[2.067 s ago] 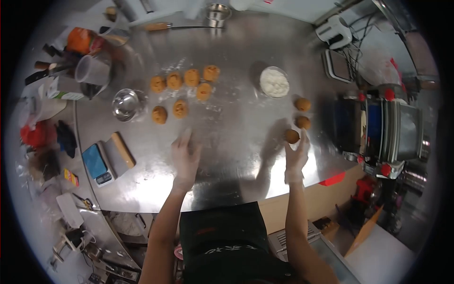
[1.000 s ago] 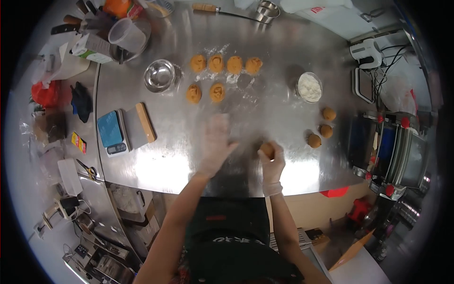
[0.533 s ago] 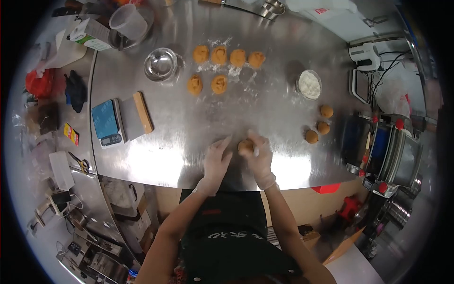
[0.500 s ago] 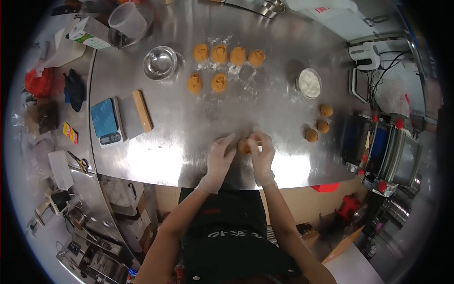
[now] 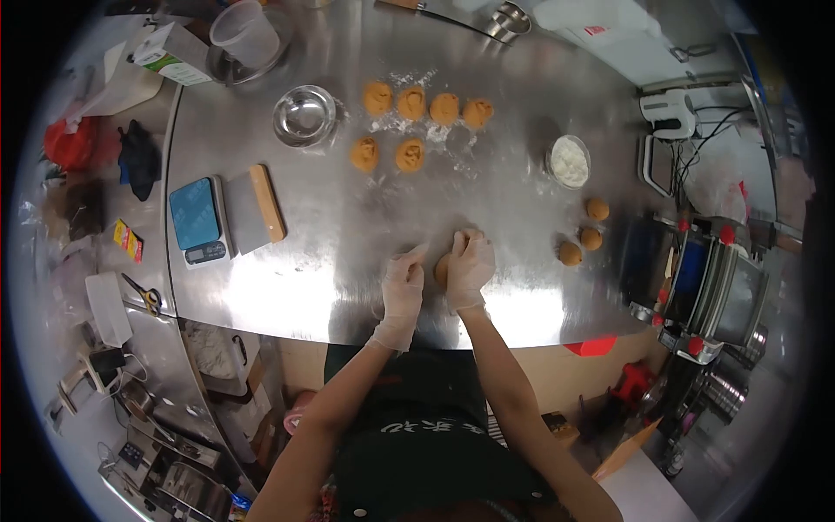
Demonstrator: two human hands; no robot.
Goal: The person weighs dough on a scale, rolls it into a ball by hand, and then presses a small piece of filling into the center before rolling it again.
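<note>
A brown dough ball (image 5: 442, 271) rests on the steel worktop near the front edge, partly covered by my right hand (image 5: 470, 268). That hand wears a clear glove, its fingers curled down over the far side of the ball. Just left of the ball is my gloved left hand (image 5: 403, 283), apart from it. Its fingers are bent together, and whether anything is between them is hidden. Farther back, several flour-dusted dough pieces (image 5: 410, 103) sit in two rows, with folded or creased tops.
Several smooth dough balls (image 5: 591, 238) lie at right, near a bowl of white flour (image 5: 570, 163). A metal bowl (image 5: 304, 117), a wooden-handled scraper (image 5: 267, 203) and a digital scale (image 5: 194, 216) stand at left. A machine with rollers (image 5: 696, 274) flanks the right edge.
My right hand has gone from a fingertip hold to lying over the dough ball. My left hand's fingers have curled in. The whole view has shifted slightly.
</note>
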